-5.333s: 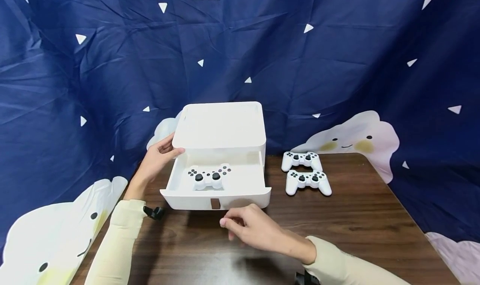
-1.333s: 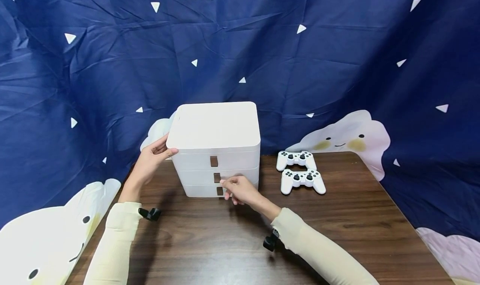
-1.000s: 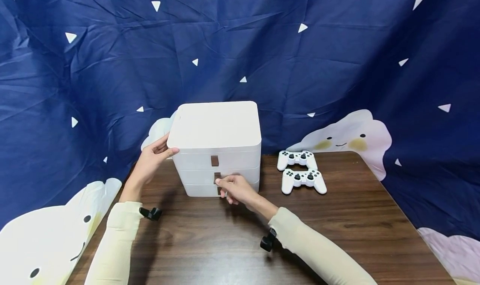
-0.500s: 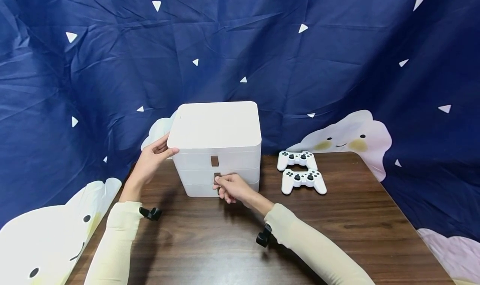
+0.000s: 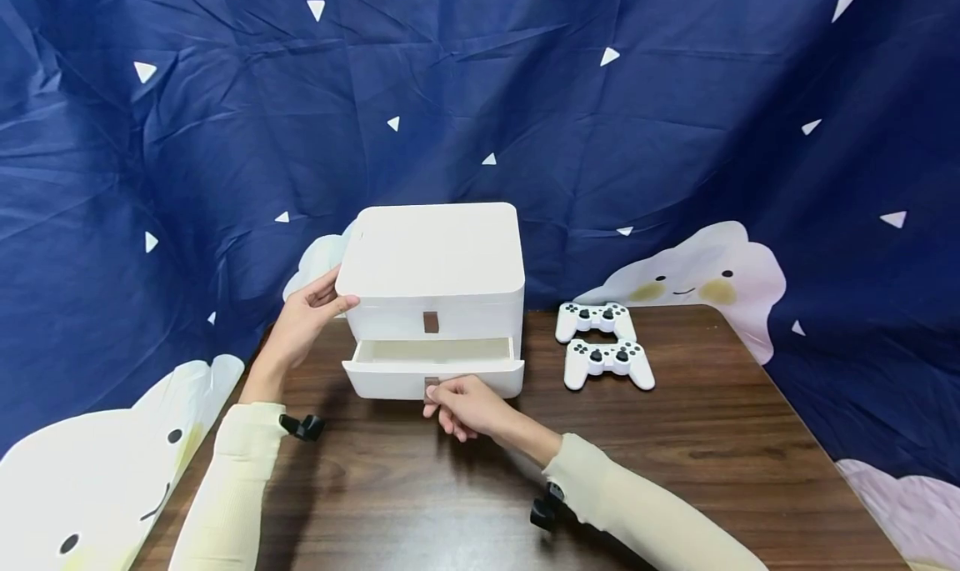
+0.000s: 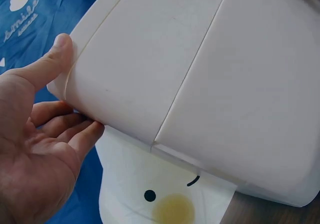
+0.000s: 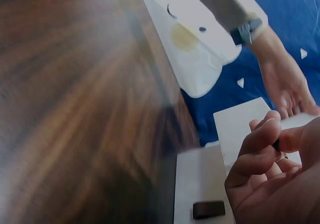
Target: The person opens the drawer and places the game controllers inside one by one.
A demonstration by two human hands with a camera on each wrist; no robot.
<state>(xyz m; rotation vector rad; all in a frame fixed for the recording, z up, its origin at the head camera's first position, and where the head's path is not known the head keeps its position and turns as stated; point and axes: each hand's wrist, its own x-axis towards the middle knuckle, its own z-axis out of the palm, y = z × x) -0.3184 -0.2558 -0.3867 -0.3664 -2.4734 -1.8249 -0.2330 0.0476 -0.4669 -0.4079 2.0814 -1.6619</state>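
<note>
A white three-drawer cabinet (image 5: 433, 250) stands on the table, its top drawer in. The middle drawer (image 5: 382, 383) is pulled partway out, its white inside partly showing. My right hand (image 5: 471, 406) pinches the drawer's brown pull tab (image 5: 431, 383) between thumb and fingers. In the right wrist view most of that tab is behind the right hand (image 7: 270, 169). At the cabinet's front left corner my left hand (image 5: 306, 317) holds on, thumb on the front edge and fingers against the side. The left wrist view shows that left hand (image 6: 50, 124) at the corner. The bottom drawer is hidden in the head view.
Two white game controllers, a rear one (image 5: 596, 321) and a front one (image 5: 609, 364), lie right of the cabinet on the dark wooden table (image 5: 712, 438). A blue curtain (image 5: 660, 121) with cloud prints hangs behind.
Earlier the top drawer stood out with a white controller inside; it is in now. My right hand took the middle tab and drew that drawer out. The left hand stays at the corner.
</note>
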